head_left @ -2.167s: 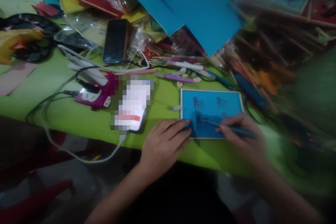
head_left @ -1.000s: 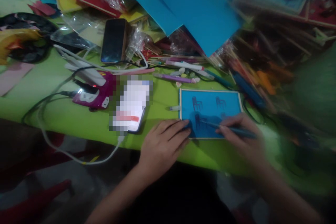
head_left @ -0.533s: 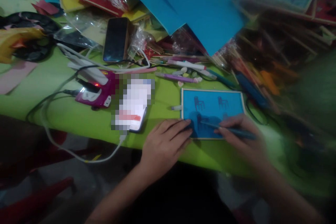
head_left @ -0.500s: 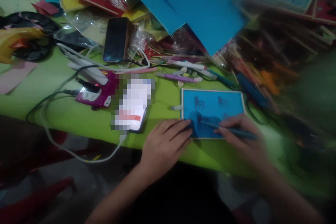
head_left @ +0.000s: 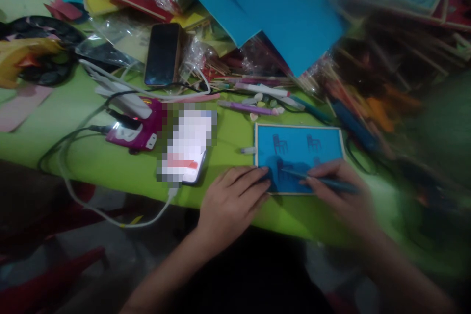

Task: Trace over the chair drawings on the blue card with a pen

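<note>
A blue card (head_left: 298, 140) with a pale wooden-stick frame lies on the green table (head_left: 228, 132), and several small dark chair drawings show on it. My right hand (head_left: 336, 186) is closed around a teal pen (head_left: 331, 184), whose tip rests at the lower left chair drawing. The lower right drawing is partly hidden by that hand. My left hand (head_left: 235, 196) lies flat with fingers extended over the card's lower left corner, holding nothing. A pen end (head_left: 248, 150) sticks out at the card's left edge.
Left of the card are a lit phone (head_left: 189, 147) on a white cable and a purple power strip (head_left: 136, 127). Behind lie a dark phone (head_left: 162, 54), a purple pen (head_left: 245, 108), large blue sheets (head_left: 272, 5), thin sticks and plastic wrap. A black tray (head_left: 47, 71) stands far left.
</note>
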Motion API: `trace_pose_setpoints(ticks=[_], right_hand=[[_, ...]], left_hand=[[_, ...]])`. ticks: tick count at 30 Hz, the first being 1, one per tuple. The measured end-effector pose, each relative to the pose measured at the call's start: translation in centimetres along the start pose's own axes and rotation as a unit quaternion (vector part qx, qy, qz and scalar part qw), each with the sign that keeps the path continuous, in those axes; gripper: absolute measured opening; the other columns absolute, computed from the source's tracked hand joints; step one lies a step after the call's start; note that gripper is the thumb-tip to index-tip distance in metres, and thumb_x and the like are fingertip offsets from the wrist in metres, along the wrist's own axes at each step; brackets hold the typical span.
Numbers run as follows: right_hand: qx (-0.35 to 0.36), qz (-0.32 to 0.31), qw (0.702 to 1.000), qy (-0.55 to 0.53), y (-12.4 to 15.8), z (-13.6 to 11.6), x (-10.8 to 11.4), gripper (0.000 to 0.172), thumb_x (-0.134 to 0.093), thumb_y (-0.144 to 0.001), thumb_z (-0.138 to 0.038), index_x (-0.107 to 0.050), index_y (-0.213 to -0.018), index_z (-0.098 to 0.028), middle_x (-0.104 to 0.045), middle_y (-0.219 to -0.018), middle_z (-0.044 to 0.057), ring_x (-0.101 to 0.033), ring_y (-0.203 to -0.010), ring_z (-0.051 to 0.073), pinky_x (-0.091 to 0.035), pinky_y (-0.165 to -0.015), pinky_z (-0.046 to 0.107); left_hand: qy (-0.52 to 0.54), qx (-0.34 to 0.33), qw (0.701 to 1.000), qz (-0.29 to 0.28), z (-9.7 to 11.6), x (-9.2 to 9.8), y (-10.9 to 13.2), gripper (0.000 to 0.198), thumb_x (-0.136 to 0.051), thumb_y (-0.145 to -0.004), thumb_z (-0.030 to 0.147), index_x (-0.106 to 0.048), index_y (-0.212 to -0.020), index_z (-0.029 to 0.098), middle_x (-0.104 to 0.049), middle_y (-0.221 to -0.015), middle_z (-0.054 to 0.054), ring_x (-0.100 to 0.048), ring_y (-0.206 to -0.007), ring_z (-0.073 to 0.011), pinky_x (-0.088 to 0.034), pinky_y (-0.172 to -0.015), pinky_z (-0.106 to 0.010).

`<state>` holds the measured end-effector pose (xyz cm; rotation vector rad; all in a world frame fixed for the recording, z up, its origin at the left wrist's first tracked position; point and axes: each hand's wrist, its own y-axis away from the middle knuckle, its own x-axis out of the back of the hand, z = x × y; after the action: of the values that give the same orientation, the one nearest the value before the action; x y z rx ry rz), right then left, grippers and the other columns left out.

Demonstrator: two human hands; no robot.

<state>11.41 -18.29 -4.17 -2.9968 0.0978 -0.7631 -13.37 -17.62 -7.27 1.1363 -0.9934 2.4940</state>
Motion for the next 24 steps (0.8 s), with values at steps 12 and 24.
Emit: trace_pose_setpoints(ticks=[12,24], right_hand=[[0.007,-0.002,1.000,-0.005,0.02,-0.06,0.05,0.011,-0.078,-0.086,-0.030,-0.068,-0.085,-0.025,-0.071,-0.075,-0.001,-0.070,-0.062,0.016,-0.053,-0.054,0.026],[-0.003,-0.006,1.000,-0.010,0.12,-0.04,-0.08,0.012,-0.078,-0.088,-0.033,-0.068,-0.087,-0.027,-0.072,-0.079,-0.001,-0.073,-0.069,0.018,-0.055,-0.060,0.027]], left_hand=[[0.001,-0.002,1.000,0.002,0.00,-0.02,0.02,0.014,-0.069,-0.099,0.024,-0.076,-0.111,0.019,-0.078,-0.126,-0.002,-0.070,-0.108,-0.0234,-0.060,-0.090,-0.041],[0.002,0.000,1.000,0.002,0.02,0.00,0.03,0.014,-0.070,-0.099,0.023,-0.076,-0.110,0.018,-0.078,-0.125,-0.002,-0.070,-0.108,-0.0238,-0.059,-0.091,-0.040]])
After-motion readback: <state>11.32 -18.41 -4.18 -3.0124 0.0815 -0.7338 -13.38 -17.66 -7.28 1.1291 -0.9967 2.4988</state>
